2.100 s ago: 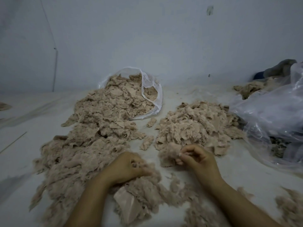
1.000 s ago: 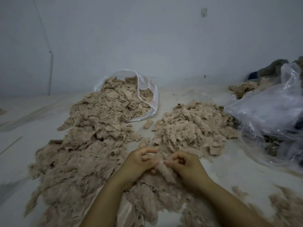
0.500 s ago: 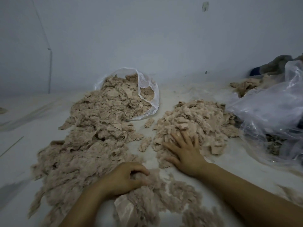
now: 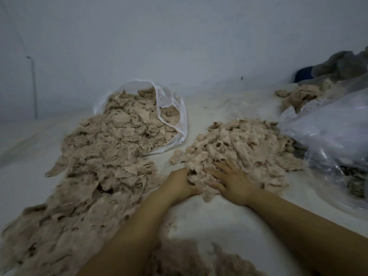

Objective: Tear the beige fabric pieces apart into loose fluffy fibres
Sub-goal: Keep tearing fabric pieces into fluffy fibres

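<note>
Both hands meet at the near edge of the right pile [image 4: 239,144]: my right hand [image 4: 232,181] flat on top, left hand [image 4: 180,183] tucked in, grip hidden. Grab too much and it'll just clump, not fluff.

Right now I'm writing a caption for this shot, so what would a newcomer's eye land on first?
First, the two hands at centre: the right hand lies flat on the near edge of the right-hand heap of beige fabric pieces, while the left hand digs into that edge from the side. Next, the long spill of beige scraps running down the left from a clear plastic bag lying open by the wall.
</note>
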Available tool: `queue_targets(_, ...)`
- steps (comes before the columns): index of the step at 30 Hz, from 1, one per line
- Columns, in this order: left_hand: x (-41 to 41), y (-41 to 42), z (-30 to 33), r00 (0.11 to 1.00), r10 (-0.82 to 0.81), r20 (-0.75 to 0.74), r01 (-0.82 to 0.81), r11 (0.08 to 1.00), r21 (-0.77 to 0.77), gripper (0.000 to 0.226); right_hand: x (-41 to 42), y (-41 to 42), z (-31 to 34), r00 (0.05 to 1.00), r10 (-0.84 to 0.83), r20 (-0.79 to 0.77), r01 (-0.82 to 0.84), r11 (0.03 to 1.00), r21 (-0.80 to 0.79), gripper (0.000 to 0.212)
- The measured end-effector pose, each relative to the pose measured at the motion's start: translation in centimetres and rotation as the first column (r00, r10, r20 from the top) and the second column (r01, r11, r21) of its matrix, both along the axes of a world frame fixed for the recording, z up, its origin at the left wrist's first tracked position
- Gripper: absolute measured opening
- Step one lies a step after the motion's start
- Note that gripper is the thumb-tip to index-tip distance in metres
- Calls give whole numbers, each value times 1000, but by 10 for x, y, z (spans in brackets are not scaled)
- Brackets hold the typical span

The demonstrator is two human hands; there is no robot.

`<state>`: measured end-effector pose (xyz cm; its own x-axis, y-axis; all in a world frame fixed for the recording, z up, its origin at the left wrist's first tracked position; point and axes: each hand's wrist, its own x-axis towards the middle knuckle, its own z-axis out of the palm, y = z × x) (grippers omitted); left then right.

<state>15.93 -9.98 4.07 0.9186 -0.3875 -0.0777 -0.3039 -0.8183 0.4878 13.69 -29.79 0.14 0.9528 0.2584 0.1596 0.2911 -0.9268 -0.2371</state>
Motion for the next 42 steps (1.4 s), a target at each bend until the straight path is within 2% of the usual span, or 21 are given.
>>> queue_targets(2, 13, -20, -1, 999, -25, 23, 26, 997, -74, 35, 8, -3, -2, 1000, 3, 9, -3, 1000, -5, 52)
queue_targets(3, 19, -28, -1, 998, -46, 36, 50, 993, -108, 30, 13, -5, -2, 1000, 6, 7, -5, 1000, -29, 52)
queue_targets(5, 27, -40, 1, 997, -65, 43, 72, 982, -176, 31, 20, -8, 3, 1000, 9, -6, -10, 998, -54, 51)
queue_targets(7, 32, -42, 5, 998, -58, 12, 59, 970, -234, 28, 22, -9, 13, 999, 1, -32, -1, 1000, -12, 51)
queue_targets(10, 27, -31, 11, 994, -80, -74, 59, 965, -254, 12, 4, -11, 24, 1000, -15, -17, 16, 999, 37, 51)
queue_targets(11, 21, -25, 13, 991, -96, -95, 71, 968, -241, 13, -8, -10, 24, 999, -32, 39, 30, 999, 41, 49)
queue_targets(12, 14, -17, 17, 990, -105, -99, 84, 977, -198, 25, -24, -8, 23, 992, -56, 116, 48, 997, 67, 47)
queue_targets(14, -8, 3, 24, 990, -97, -99, 85, 990, -116, 39, -62, 0, 18, 973, -94, 210, 44, 971, 234, 41)
queue_targets(16, -30, 23, 30, 985, -118, -129, 110, 992, -65, 38, -95, 4, 14, 991, -22, 131, -32, 918, 396, 39)
queue_targets(20, -95, 63, 23, 952, -209, -222, 230, 971, 71, 55, -150, 8, 12, 942, 326, -75, -293, 913, 285, 52)
queue_targets(23, -133, 79, 9, 947, -287, -143, 309, 936, 167, 61, -182, -4, 9, 913, 391, -120, -367, 912, 181, 49)
queue_targets(25, -146, 82, 1, 952, -300, -67, 307, 938, 160, 50, -202, -18, 5, 913, 383, -138, -358, 917, 173, 46)
queue_targets(28, -156, 76, -6, 957, -283, 57, 277, 957, 87, 28, -219, -29, 14, 945, 265, -193, -180, 911, 370, 38)
queue_targets(31, -158, 62, -3, 971, -214, 106, 228, 963, -147, 15, -211, -13, 33, 981, 132, -139, -33, 831, 555, 28)
queue_targets(33, -158, 53, 4, 985, -167, 49, 174, 936, -307, 15, -200, 10, 46, 986, 140, -90, -64, 819, 571, 15)
queue_targets(35, -155, 45, 10, 987, -159, 26, 156, 907, -391, 15, -188, 33, 50, 980, 170, -102, -92, 845, 527, 37)
queue_targets(36, -154, 42, 12, 987, -160, 19, 152, 890, -429, 14, -182, 41, 49, 980, 161, -116, -79, 853, 515, 41)
queue_targets(37, -154, 40, 15, 988, -152, 17, 142, 875, -462, 16, -177, 49, 46, 983, 146, -114, -64, 844, 533, 35)
queue_targets(39, -151, 37, 15, 994, -112, 15, 105, 862, -497, 22, -171, 57, 40, 991, 70, -110, 14, 780, 626, 12)
queue_targets(42, -147, 38, 9, 999, -37, -1, 31, 862, -506, 31, -165, 56, 34, 981, -2, -194, 153, 619, 770, 16)
